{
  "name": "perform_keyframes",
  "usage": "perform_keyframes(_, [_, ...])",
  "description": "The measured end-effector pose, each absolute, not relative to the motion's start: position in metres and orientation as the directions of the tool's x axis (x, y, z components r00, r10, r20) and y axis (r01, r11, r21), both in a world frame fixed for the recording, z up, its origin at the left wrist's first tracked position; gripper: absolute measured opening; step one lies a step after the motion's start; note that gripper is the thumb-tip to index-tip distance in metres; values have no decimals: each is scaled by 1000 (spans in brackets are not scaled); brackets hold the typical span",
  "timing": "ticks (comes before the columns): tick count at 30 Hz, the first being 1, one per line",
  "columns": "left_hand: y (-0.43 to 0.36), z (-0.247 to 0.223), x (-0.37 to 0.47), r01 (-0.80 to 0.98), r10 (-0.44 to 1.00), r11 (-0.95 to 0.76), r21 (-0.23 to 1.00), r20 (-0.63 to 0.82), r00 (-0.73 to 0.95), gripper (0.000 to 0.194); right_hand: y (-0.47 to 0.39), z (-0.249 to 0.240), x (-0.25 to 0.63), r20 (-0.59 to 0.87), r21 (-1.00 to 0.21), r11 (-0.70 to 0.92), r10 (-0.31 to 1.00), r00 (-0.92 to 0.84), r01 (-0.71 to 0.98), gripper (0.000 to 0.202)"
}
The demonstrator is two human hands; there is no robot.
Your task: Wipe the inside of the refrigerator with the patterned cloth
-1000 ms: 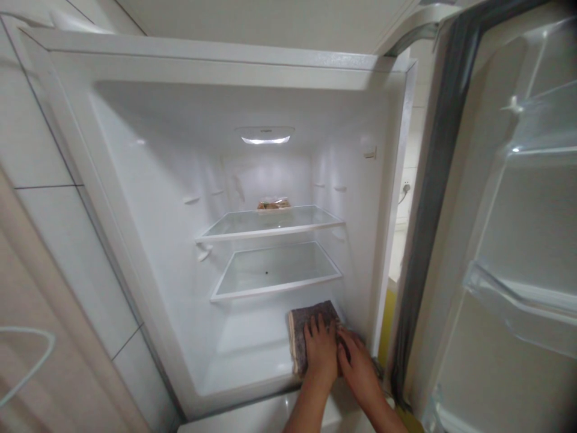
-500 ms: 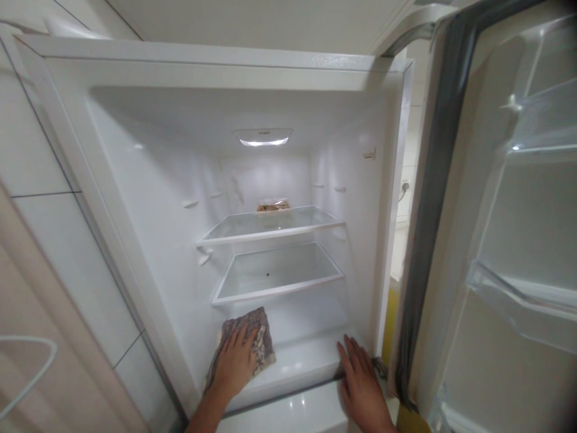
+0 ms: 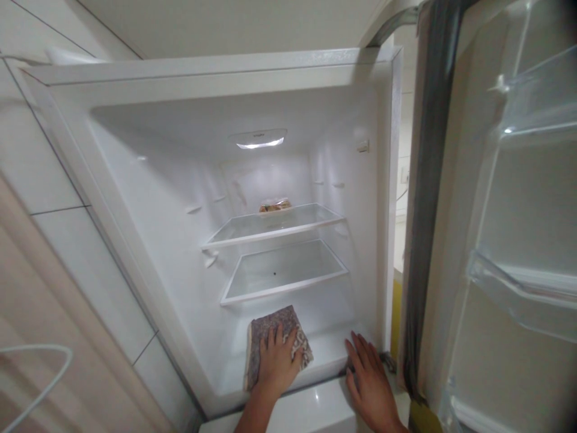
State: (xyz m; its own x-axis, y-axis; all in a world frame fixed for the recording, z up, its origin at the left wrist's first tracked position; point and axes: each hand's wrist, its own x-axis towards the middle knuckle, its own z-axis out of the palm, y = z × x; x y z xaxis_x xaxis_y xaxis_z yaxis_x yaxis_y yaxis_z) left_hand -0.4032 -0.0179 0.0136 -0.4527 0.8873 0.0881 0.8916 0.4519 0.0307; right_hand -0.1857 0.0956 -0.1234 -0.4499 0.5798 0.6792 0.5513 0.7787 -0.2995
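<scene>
My left hand [image 3: 277, 364] lies flat with spread fingers on a folded brown patterned cloth [image 3: 270, 325], pressing it against the white floor of an open fridge [image 3: 225, 78]. To the right, my right hand [image 3: 367, 373] rests on the fridge's front lower edge, near the right wall, with its fingers stretched out and nothing held. Above the cloth are two glass shelves, a lower one [image 3: 288, 267] with a small dark spot and an upper one [image 3: 279, 227].
A clear-wrapped brown item [image 3: 276, 206] sits at the back of the upper shelf. The fridge door [image 3: 437, 198] stands open at the right, with clear door racks [image 3: 518, 288]. Left are a tiled wall [image 3: 99, 270] and a pinkish surface with a pale loop [image 3: 63, 361].
My left hand and the cloth have moved right along the fridge floor, closer to my right hand. The view has tilted slightly. My right hand stays at the front edge.
</scene>
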Motion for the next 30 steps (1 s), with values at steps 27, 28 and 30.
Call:
perform_keyframes(27, [38, 1, -358, 926, 935, 305, 223, 113, -335, 57, 119, -112, -204, 761, -367, 806, 547, -349, 464, 53])
perform_keyframes(28, [28, 2, -373, 917, 921, 350, 192, 109, -374, 57, 120, -114, -206, 766, -339, 802, 539, -351, 492, 51])
perform_keyframes(30, [4, 6, -404, 896, 892, 431, 108, 98, -441, 58, 123, -118, -207, 775, -285, 796, 519, -360, 534, 43])
